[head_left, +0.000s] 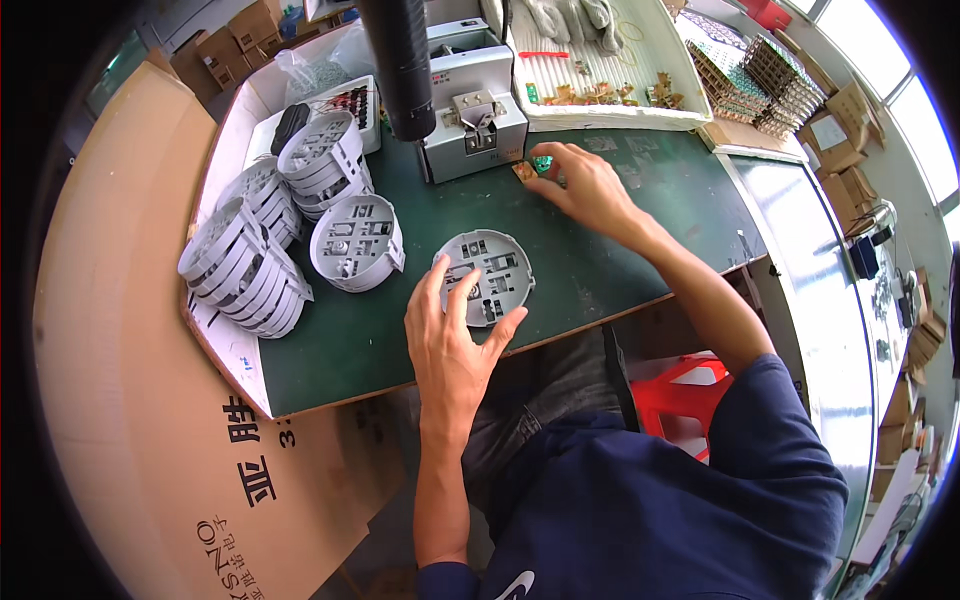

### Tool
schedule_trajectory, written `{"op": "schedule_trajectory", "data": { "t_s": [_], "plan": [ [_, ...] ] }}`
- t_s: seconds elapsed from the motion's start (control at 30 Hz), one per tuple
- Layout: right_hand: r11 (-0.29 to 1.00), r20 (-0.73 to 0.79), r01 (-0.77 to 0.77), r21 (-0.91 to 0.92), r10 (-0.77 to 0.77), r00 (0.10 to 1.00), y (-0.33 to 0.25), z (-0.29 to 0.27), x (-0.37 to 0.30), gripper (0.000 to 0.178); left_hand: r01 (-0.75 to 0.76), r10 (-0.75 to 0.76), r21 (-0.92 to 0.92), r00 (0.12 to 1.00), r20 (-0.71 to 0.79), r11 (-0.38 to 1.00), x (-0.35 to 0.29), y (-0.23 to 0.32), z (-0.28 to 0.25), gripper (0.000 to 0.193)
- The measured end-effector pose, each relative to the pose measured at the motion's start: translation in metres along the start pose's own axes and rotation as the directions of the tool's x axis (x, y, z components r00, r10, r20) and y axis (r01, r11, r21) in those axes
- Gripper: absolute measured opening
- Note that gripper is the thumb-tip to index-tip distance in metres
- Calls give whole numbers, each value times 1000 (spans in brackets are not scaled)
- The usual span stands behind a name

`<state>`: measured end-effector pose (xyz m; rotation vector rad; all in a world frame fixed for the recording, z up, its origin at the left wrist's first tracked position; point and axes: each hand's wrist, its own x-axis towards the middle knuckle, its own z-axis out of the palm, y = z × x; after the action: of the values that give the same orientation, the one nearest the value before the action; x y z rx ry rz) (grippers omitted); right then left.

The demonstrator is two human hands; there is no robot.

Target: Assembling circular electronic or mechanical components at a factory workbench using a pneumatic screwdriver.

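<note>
A round grey plastic base (500, 285) with slots and small fittings lies on the green bench top, close to its front edge. My left hand (445, 335) spans it, the fingertips on its left side and face, the thumb at its near right rim. Farther back, my right hand (590, 195) reaches to the small parts in front of the grey machine. Its thumb and index finger are apart, on either side of a small green part (543, 163). A small copper-coloured piece (524, 172) lies beside the thumb tip. Whether the fingers touch the green part is too small to tell.
Another round grey base (355, 240) stands to the left, beside tall stacks of similar ones (240, 275). A grey bench machine (475, 110) stands at the back, with a black cylinder (400, 70) hanging near it. A white tray (615, 120) holds gloves and brass-coloured parts.
</note>
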<state>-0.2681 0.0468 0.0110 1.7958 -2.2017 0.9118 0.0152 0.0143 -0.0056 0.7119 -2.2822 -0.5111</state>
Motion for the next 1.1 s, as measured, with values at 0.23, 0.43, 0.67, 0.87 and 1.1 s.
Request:
{"op": "schedule_trajectory", "data": {
  "t_s": [0.23,0.43,0.67,0.87,1.1],
  "plan": [
    [988,31,-40,-151,45,999,-9,7,-4,30,20,-22,-18,995,-100,1000,5,8,1,57],
    [996,30,-1,-95,4,1000,-12,1,-12,33,-35,17,-132,990,-138,991,16,16,0,41],
    [976,14,-138,-171,142,990,-26,7,-6,41,-17,0,-155,994,-111,988,20,18,1,30],
    [998,79,-40,-54,44,996,-22,3,-11,27,-35,11,-178,991,-133,983,24,18,-6,30],
    [930,-40,-27,367,44,998,-62,-25,-37,22,368,-324,-770,920,220,521,51,40,-15,44]
  ]
}}
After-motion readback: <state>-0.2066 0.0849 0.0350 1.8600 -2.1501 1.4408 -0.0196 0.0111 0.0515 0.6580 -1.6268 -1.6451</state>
